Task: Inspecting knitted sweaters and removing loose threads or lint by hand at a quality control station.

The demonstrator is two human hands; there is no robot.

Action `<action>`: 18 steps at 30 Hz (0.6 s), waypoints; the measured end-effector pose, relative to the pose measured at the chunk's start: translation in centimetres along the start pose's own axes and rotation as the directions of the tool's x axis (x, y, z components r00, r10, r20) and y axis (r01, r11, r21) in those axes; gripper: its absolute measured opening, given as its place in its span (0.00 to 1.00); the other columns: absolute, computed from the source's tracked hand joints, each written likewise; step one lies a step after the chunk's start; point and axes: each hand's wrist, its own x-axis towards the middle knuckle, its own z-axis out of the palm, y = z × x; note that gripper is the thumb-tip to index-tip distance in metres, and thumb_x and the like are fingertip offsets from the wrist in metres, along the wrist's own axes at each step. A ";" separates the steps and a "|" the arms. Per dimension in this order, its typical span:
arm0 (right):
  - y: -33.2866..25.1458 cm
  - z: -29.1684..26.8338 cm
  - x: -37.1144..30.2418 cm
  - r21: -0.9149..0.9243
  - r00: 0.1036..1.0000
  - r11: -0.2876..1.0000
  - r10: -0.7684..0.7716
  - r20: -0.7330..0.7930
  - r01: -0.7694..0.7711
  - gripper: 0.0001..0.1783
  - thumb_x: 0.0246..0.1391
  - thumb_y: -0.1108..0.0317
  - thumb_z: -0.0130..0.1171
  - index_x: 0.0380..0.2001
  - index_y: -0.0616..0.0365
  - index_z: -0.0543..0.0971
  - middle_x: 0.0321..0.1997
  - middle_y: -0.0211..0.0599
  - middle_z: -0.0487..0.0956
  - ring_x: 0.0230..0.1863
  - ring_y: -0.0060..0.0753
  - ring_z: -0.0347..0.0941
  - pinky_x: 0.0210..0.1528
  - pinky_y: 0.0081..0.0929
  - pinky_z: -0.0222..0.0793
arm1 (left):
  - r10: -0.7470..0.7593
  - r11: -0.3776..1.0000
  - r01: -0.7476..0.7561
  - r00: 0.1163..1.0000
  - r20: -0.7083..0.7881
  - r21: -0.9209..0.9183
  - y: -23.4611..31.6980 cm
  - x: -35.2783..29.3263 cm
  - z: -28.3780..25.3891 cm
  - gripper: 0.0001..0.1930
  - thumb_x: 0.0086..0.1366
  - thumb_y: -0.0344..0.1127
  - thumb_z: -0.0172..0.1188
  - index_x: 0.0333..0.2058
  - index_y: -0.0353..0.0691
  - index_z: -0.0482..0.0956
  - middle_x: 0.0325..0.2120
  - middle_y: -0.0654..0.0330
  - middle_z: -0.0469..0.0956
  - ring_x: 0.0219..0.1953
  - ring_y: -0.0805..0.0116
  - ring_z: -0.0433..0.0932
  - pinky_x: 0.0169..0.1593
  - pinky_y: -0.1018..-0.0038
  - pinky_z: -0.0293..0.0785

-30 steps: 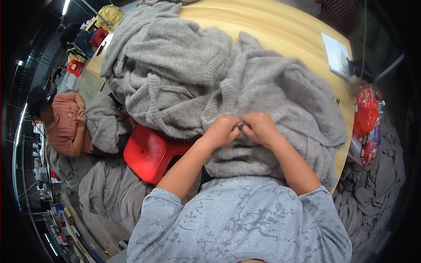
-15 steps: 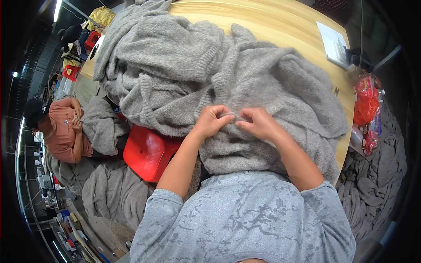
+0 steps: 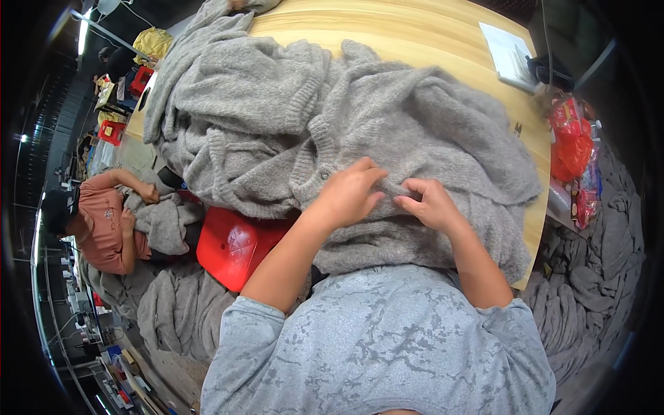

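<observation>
A grey knitted cardigan [image 3: 387,131] lies spread in loose folds before me, with a ribbed band and a small round button [image 3: 324,176] showing to the left of my hands. My left hand [image 3: 349,194] rests low over the cloth, its fingers stretched out and the thumb apart from them. Just to its right, my right hand [image 3: 434,204] hovers at the fabric, thumb and forefinger parted with a gap between them. I see nothing held in either hand. Fine thread, if any, is too small to make out.
More grey knitwear [image 3: 242,83] is heaped on the wooden table [image 3: 387,24]. A red stool [image 3: 232,245] stands at the left, near a seated person [image 3: 104,218] handling grey knit. White papers [image 3: 507,55] and red plastic bags [image 3: 570,142] are at right, above piled dark knitwear [image 3: 588,277].
My hands have moved apart from a pinch close together, and their fingers have spread. The button now shows beside my left hand. The seated person has raised an arm.
</observation>
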 end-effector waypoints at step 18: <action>1.5 3.7 1.9 0.220 0.997 0.973 -0.073 -0.001 0.072 0.07 0.41 0.70 0.59 0.21 0.63 0.75 0.13 0.37 0.70 0.17 0.22 0.62 0.21 0.25 0.59 | -0.464 0.554 0.545 0.830 0.310 -0.629 -2.0 -1.3 2.8 0.04 0.61 0.30 0.54 0.29 0.36 0.73 0.18 0.68 0.70 0.19 0.83 0.67 0.21 0.83 0.63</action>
